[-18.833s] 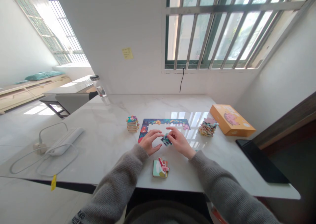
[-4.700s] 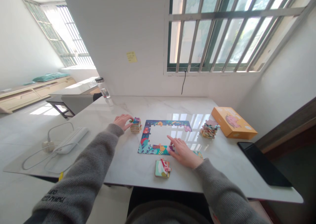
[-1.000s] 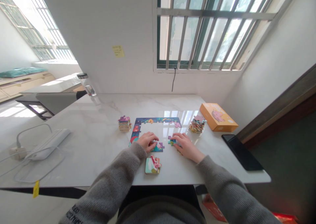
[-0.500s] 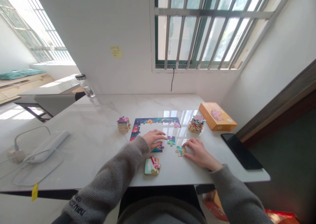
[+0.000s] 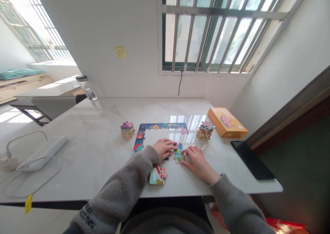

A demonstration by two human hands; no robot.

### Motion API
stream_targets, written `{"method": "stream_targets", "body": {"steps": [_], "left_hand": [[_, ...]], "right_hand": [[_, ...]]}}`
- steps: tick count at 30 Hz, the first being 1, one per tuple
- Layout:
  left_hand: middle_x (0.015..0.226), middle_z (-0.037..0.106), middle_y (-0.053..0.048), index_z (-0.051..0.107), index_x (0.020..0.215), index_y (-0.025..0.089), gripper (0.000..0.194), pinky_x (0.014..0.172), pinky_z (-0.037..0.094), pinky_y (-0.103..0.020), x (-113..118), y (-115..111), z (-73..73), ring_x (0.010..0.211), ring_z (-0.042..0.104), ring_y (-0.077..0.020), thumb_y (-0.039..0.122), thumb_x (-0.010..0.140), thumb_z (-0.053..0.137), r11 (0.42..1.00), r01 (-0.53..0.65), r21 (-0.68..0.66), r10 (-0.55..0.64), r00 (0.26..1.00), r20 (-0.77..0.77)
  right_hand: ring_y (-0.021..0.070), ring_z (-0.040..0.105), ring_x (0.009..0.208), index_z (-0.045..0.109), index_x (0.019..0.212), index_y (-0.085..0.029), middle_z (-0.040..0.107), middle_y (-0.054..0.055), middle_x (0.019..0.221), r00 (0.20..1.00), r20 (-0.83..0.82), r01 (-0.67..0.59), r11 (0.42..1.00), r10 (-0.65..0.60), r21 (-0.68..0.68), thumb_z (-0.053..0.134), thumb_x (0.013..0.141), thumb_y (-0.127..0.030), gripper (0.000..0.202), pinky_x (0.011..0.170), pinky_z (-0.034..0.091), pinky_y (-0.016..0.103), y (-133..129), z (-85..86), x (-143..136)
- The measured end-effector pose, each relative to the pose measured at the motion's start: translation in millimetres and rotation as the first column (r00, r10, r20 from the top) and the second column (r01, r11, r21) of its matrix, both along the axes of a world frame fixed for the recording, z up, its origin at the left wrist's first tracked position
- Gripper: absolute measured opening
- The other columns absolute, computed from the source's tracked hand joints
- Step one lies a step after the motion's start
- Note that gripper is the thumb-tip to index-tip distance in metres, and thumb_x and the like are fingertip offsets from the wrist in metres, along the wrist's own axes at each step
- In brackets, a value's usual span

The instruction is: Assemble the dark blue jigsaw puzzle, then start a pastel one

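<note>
On the white table, a partial puzzle frame [image 5: 163, 125] of dark blue pieces forms the top and left edges. My left hand [image 5: 164, 148] lies over its lower part, fingertips on a blue-purple piece [image 5: 178, 146]. The thumb and index finger of my right hand [image 5: 198, 161] grip an orange-and-teal piece [image 5: 179, 158], which touches the blue-purple one from below. Nearer the table's front edge lies a small pile of pieces [image 5: 157, 176], a green and red one on top. The bottom of the frame is partly hidden by my left hand and sleeve.
Stacks of puzzle pieces stand left [image 5: 127, 130] and right [image 5: 205, 130] of the frame. An orange box [image 5: 227, 123] and a black phone [image 5: 252, 160] lie at the right. A power strip [image 5: 45, 155] with cables is at the left, a bottle [image 5: 87, 88] at the back left.
My right hand has moved left with the orange-and-teal piece, which now meets the blue-purple piece. My left hand has shifted slightly right and down onto the blue-purple piece.
</note>
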State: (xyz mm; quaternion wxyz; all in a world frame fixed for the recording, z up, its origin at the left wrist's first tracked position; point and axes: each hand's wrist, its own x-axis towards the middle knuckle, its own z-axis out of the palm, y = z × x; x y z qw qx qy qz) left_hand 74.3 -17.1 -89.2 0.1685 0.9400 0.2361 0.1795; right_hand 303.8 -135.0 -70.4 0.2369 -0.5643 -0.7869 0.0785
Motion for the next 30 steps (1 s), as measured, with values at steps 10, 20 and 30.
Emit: {"method": "stream_targets", "body": {"steps": [10,20,30], "left_hand": [[0.148,0.055,0.001,0.069,0.125,0.034,0.043,0.115,0.036,-0.049,-5.6,1.9,5.5,0.132,0.048,-0.0259,0.016,0.087,0.059,0.998,0.044,-0.051,-0.048,0.996,-0.071],[0.149,0.054,0.003,0.067,0.127,0.04,0.045,0.115,0.037,-0.049,-7.8,-2.1,1.1,0.134,0.048,-0.0264,0.02,0.087,0.063,0.998,0.013,0.055,-0.006,0.99,-0.138],[0.15,0.053,0.004,0.064,0.13,0.042,0.043,0.114,0.038,-0.048,-10.2,0.3,-2.7,0.135,0.047,-0.0256,0.021,0.093,0.057,0.998,0.014,0.069,-0.006,0.992,-0.128]], "right_hand": [[0.0269,0.054,0.105,0.062,0.112,-0.022,0.063,0.007,0.11,0.991,0.129,0.022,0.998,-0.03,0.062,0.069,0.091,-0.033,0.025,0.091,0.039,0.041,-3.2,3.5,-12.8],[0.0252,0.055,0.104,0.062,0.121,-0.023,0.064,0.007,0.111,0.983,0.185,-0.002,0.996,-0.015,0.094,0.067,0.092,-0.034,0.031,0.091,0.038,0.039,-6.6,8.5,-15.9],[0.0253,0.055,0.105,0.063,0.126,-0.023,0.066,0.008,0.112,0.968,0.212,0.11,0.987,-0.133,0.119,0.06,0.097,-0.032,0.03,0.091,0.038,0.04,-18.3,7.4,-35.8]]}}
